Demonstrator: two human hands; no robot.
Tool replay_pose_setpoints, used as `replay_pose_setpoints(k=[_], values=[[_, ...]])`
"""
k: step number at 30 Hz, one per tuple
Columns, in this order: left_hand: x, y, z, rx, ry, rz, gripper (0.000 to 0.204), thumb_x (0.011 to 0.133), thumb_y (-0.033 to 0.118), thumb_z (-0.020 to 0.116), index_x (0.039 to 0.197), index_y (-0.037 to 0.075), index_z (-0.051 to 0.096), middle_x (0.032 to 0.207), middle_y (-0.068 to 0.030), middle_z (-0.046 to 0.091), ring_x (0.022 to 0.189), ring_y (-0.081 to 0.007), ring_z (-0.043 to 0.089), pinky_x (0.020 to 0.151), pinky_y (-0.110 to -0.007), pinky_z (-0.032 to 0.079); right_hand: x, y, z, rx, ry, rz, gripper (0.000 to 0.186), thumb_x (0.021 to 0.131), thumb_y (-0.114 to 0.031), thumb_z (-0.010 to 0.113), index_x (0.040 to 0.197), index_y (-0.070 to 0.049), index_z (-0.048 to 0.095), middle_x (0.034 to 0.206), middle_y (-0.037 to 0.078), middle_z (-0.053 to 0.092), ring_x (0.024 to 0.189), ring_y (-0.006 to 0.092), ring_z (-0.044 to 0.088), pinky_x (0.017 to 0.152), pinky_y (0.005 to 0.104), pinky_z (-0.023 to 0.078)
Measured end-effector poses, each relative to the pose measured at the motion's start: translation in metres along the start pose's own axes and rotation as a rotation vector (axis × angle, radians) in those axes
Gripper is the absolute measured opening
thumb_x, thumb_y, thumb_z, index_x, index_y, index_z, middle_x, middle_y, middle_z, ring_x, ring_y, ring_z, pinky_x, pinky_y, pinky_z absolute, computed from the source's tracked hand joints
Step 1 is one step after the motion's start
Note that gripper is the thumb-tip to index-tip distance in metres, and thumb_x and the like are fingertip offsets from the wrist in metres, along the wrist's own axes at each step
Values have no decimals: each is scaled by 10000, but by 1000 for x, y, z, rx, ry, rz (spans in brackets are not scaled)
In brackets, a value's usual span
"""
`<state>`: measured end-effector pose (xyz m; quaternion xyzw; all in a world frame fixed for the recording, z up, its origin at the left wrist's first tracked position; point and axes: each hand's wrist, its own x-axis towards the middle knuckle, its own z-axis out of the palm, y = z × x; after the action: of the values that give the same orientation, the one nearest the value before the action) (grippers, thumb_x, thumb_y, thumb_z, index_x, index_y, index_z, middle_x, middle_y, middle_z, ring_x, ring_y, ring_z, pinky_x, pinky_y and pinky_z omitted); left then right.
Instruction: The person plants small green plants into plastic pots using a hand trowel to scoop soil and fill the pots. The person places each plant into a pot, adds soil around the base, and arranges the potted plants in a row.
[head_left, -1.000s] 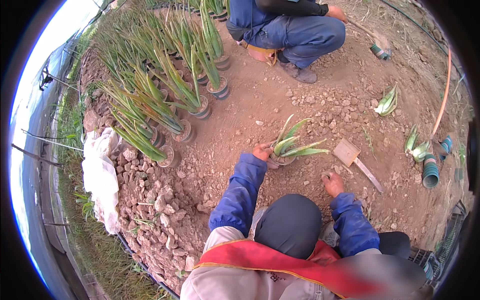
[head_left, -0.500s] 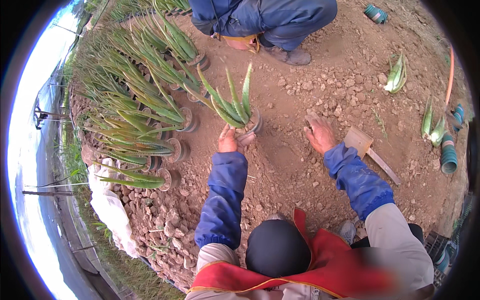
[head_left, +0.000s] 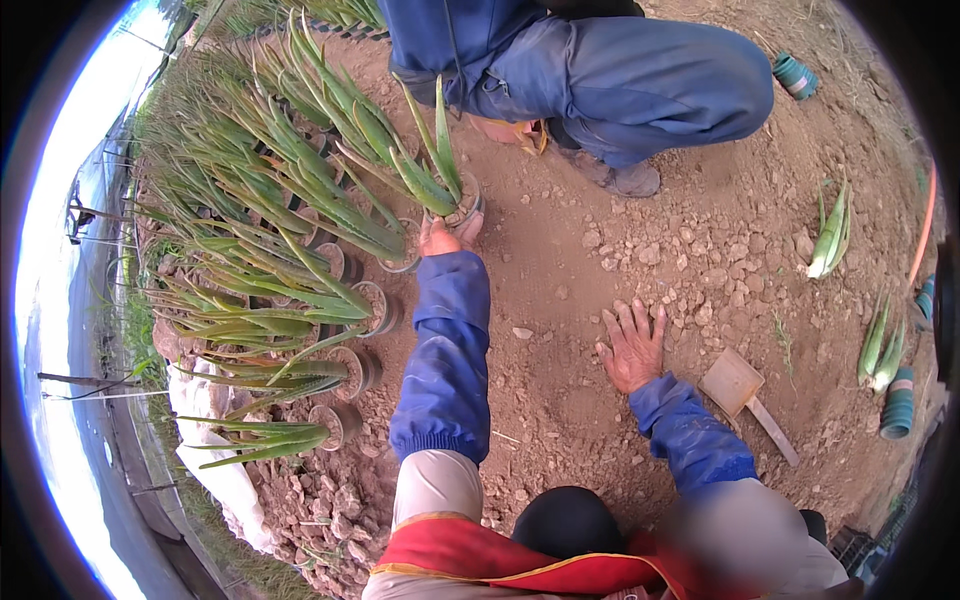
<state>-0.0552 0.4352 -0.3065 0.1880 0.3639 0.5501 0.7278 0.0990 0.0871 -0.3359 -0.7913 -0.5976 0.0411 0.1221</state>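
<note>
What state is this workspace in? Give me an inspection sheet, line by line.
Surface: uneven brown soil, stones heaped at lower left.
Job's things: potted plant; other potted plants at left.
Clutter: scoop beside the right hand; loose plants and green pots at far right.
Hands: left hand grips the potted plant; right hand empty, fingers spread, at the soil.
Cables: pale line at far left, cord or wire unclear.
Surroundings: person crouching ahead; white sheet at lower left.

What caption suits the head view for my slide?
Left grip holding a round, grey-rimmed pot of spiky green aloe beside more potted aloes on brown soil.
</note>
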Motion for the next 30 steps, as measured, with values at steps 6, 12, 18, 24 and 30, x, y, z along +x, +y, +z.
replay_pose_setpoints(k=[6, 12, 18, 24, 30], values=[[46, -14, 2, -60, 31, 62, 501, 1048, 141, 323, 1547, 163, 282, 1429, -224, 485, 1089, -493, 636, 854, -549, 609, 8, -2, -4, -50, -3, -9, 574, 923, -420, 613, 1404, -116, 537, 1488, 116, 447, 1438, 367, 337, 1179, 671, 120], [62, -27, -10, -104, 138, 67, 528, 1056, 172, 319, 1576, 185, 225, 1475, -225, 430, 1093, -497, 633, 870, -556, 600, 8, 0, -2, -33, 12, -10, 581, 910, -421, 628, 1399, -119, 543, 1480, 113, 455, 1430, 367, 345, 1176, 668, 135], [62, -22, -6, 23, 87, 104, 545, 1078, 236, 300, 1589, 149, 132, 1518, -282, 333, 1236, -557, 517, 998, -607, 527, 9, 1, -1, -15, 21, -8, 603, 903, -427, 642, 1411, -122, 534, 1479, 113, 456, 1438, 368, 335, 1186, 666, 118], [3, -22, -18, 50, 60, -27, 670, 1072, 354, 422, 1590, 66, 110, 1576, -247, 282, 1309, -554, 464, 1038, -599, 499, 8, -1, -2, 2, 4, 9, 600, 931, -440, 602, 1441, -137, 512, 1492, 97, 449, 1459, 343, 313, 1200, 658, 92], [-216, -3, -101, 512, -71, -169, 427, 1032, 286, 556, 1370, 31, 501, 1231, -178, 632, 968, -327, 706, 714, -400, 620, -3, 10, 7, -5, 57, 4, 561, 940, -441, 579, 1418, -148, 550, 1513, 72, 447, 1486, 309, 276, 1214, 640, 64]])
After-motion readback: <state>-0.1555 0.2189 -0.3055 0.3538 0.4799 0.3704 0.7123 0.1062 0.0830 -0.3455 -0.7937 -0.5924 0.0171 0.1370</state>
